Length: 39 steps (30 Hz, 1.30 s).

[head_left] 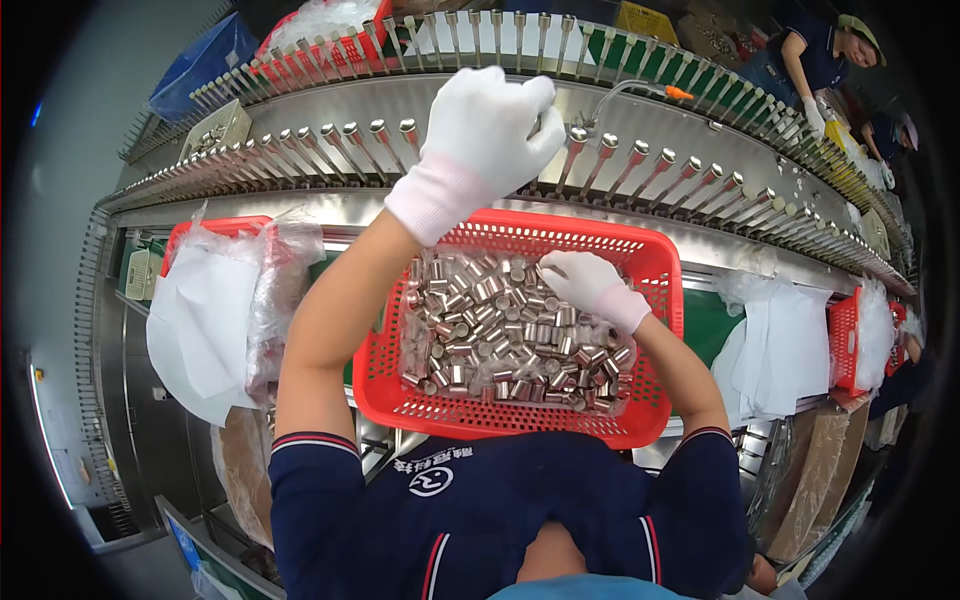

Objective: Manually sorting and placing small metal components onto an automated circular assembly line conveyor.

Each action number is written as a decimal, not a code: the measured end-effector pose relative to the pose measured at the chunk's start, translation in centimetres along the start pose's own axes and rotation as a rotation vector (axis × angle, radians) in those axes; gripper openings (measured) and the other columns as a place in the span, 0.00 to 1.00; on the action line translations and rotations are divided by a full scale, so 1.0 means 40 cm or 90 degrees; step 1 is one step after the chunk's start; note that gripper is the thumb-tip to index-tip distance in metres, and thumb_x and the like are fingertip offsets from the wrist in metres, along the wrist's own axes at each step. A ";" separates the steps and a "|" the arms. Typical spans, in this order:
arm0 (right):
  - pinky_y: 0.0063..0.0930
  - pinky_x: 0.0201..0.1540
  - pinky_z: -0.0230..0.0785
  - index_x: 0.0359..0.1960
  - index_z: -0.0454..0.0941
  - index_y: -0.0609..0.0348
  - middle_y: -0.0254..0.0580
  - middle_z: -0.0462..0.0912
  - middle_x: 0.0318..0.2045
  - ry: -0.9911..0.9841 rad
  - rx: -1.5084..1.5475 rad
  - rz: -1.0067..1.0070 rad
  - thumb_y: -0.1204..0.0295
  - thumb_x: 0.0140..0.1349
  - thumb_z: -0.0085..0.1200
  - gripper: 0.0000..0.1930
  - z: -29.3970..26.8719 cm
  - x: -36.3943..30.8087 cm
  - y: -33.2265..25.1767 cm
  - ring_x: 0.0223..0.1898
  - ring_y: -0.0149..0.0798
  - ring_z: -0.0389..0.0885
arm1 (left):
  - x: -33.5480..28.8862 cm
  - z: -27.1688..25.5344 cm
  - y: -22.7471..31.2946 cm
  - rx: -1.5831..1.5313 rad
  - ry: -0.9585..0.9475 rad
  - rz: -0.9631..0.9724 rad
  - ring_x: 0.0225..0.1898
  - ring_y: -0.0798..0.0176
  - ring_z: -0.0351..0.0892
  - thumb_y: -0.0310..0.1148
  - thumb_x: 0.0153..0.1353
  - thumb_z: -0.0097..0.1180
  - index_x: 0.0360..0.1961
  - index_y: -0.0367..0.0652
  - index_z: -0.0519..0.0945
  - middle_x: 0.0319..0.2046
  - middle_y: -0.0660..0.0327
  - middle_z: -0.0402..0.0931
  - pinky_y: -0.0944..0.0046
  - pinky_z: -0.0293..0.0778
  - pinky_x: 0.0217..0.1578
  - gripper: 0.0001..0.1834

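Observation:
A red plastic basket point(655, 260) in front of me holds several short shiny metal tubes point(490, 340). My right hand point(590, 285), in a white glove, rests on the pile at the basket's far right side, fingers curled down among the tubes. My left hand point(480, 130), also in a white glove, is stretched out beyond the basket to the near row of slanted metal pins point(640, 165) on a curved steel conveyor point(300, 100). Its fingers are bunched at one pin. What they pinch is hidden.
A second red basket point(215, 228) with clear bags and white paper point(200, 320) stands to the left. White sheets point(785, 345) and another red basket point(843, 340) lie to the right. A farther pin row point(450, 30) runs behind. A co-worker in white gloves point(815, 60) works at the far right.

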State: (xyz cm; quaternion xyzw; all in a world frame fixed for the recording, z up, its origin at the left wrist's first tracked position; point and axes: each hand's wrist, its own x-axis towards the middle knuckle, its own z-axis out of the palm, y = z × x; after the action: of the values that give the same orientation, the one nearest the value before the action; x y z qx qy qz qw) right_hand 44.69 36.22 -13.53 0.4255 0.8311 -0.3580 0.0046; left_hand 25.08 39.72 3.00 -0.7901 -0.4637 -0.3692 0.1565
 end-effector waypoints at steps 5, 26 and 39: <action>0.45 0.47 0.71 0.50 0.77 0.52 0.45 0.83 0.37 0.498 -0.049 -0.201 0.62 0.63 0.49 0.16 -0.117 0.231 -0.085 0.43 0.49 0.81 | -0.381 0.051 0.025 -0.047 -0.548 -0.269 0.28 0.44 0.80 0.44 0.59 0.50 0.26 0.42 0.77 0.22 0.49 0.78 0.46 0.74 0.35 0.16; 0.42 0.34 0.64 0.23 0.75 0.52 0.43 0.77 0.15 0.453 -0.412 -0.139 0.64 0.55 0.54 0.08 -0.259 0.345 0.095 0.21 0.46 0.77 | -0.152 0.332 -0.298 0.266 -0.381 -0.270 0.26 0.50 0.84 0.35 0.54 0.54 0.25 0.46 0.82 0.19 0.53 0.81 0.51 0.76 0.28 0.07; 0.44 0.32 0.62 0.23 0.74 0.53 0.43 0.74 0.14 0.450 -0.477 -0.089 0.66 0.58 0.54 0.08 -0.315 0.191 0.232 0.22 0.48 0.77 | -0.160 0.445 -0.127 0.116 -0.267 -0.197 0.20 0.48 0.79 0.32 0.49 0.54 0.20 0.45 0.78 0.15 0.51 0.77 0.49 0.72 0.26 0.05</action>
State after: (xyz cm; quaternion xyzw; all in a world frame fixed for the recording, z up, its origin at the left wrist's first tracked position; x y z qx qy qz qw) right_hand 50.13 52.69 -12.03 0.4331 0.8794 0.1306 -0.1483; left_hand 26.67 48.92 -14.22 -0.7515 -0.6325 -0.1742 0.0690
